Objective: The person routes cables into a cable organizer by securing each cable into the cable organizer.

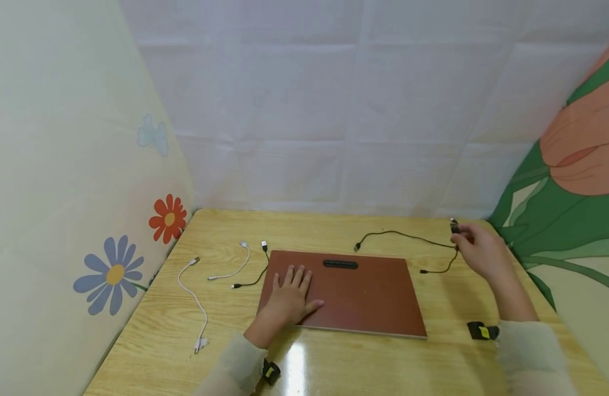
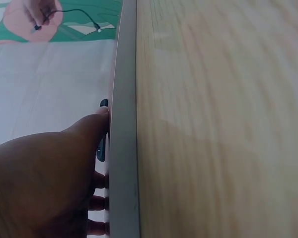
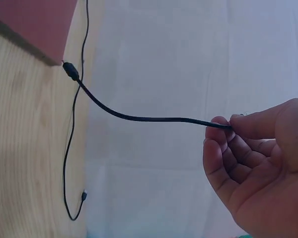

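Note:
My left hand (image 1: 288, 300) lies palm down with its fingers spread on the left part of a flat reddish-brown panel (image 1: 368, 300). A black strip (image 1: 340, 264) sits near the panel's far edge. On the right, my right hand (image 1: 482, 250) pinches a short black cable (image 3: 149, 119) between thumb and fingertips. Its free plug (image 3: 70, 70) hangs out to the left, overlapping the panel's corner in the right wrist view. Another, longer black cable (image 1: 403, 235) runs along the table behind the panel. The left wrist view shows the panel's pale side edge (image 2: 124, 129) beside my thumb.
Left of the panel lie two white cables (image 1: 192, 297) (image 1: 242, 263) and a black cable (image 1: 254, 281) close to its edge. The wooden table (image 1: 151, 335) meets a white cloth backdrop (image 1: 284, 110), with flower-patterned cloth (image 1: 581, 148) at both sides.

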`<state>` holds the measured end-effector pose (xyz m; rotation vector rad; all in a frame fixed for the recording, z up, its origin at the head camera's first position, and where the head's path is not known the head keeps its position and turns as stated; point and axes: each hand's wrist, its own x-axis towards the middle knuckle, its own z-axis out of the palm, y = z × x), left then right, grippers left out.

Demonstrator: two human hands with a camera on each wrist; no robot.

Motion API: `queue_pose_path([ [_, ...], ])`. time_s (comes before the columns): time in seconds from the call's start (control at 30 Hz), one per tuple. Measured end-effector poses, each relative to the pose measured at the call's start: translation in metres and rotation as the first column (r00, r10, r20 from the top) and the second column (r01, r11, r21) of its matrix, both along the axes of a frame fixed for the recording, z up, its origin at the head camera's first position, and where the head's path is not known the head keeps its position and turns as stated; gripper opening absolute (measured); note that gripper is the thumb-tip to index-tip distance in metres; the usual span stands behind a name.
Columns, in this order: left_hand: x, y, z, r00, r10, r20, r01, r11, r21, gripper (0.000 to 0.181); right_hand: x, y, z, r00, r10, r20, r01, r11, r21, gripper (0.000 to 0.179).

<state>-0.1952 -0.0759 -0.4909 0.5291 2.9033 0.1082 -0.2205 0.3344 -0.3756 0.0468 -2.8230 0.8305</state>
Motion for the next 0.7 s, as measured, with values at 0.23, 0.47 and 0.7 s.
queue_pose_path([
  [0.23, 0.001, 0.0, -0.002, 1.0, -0.002, -0.009, 0.002, 1.0, 0.001, 0.083, 0.002, -0.023, 0.007, 0.994, 0.062, -0.085, -0.064, 0.998, -0.02, 0.038],
  [0.47, 0.0, 0.0, -0.004, 1.0, 0.005, -0.015, -0.005, 1.0, -0.002, 0.084, 0.004, -0.041, 0.01, 0.991, 0.094, -0.097, -0.099, 0.994, -0.054, 0.034],
  [0.7, 0.001, 0.0, -0.004, 1.0, 0.01, -0.005, -0.01, 1.0, -0.008, 0.083, 0.002, -0.059, 0.007, 0.988, 0.13, -0.078, -0.138, 0.985, -0.105, 0.035],
])
